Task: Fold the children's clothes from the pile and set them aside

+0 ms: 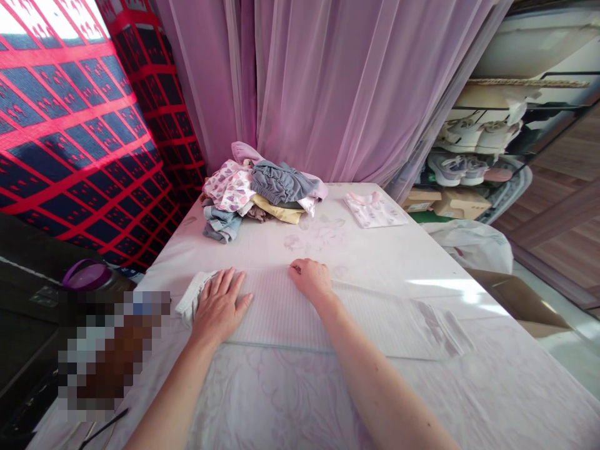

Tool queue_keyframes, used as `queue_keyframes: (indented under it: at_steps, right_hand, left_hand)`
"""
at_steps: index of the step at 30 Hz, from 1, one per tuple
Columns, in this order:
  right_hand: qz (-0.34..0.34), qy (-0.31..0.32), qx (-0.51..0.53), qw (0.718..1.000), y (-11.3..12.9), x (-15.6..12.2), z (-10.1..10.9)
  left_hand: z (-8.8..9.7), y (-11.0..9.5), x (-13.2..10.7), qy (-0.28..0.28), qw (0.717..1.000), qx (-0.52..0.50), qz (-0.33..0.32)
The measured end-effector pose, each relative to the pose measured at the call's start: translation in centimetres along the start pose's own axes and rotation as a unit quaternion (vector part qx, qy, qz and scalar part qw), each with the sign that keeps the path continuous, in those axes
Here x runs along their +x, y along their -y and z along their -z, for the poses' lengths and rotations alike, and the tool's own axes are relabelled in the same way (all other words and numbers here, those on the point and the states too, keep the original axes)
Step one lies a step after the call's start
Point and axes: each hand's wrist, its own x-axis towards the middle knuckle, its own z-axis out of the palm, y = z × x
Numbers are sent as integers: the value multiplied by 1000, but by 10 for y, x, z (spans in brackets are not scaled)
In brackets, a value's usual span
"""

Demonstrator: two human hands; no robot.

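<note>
- Worktop under a pale pink patterned sheet, sheer pink curtains behind it, and a red-and-navy curtain to the left.
- Hands: two. Left hand lies flat and released, fingers spread on the garment. Right hand rests with fingers bent at the garment's upper edge; grip cannot be confirmed.
- White ribbed garment: one, spread flat along the near edge.
- Clothes pile: one, at least five items, near the far left corner.
- Folded garment: one, near the far right corner.
- Shoes: at least four, shelved beyond the right edge.
- Cardboard boxes: two, below them.
</note>
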Motion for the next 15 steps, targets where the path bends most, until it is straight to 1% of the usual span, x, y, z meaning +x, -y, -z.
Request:
queue_keyframes:
  at_steps: [6, 10, 15]
  right_hand:
    - [-10, -24, 32, 999, -1, 5, -8]
    - [-5, -37, 25, 999, -2, 5, -13]
    - [6, -39, 5, 999, -1, 6, -15]
  left_hand:
    - [0, 0, -1, 2, 1000, 14, -2]
    - [0, 0, -1, -1, 1000, 20, -3]
    - [-2, 1, -1, -7, 1000, 5, -5]
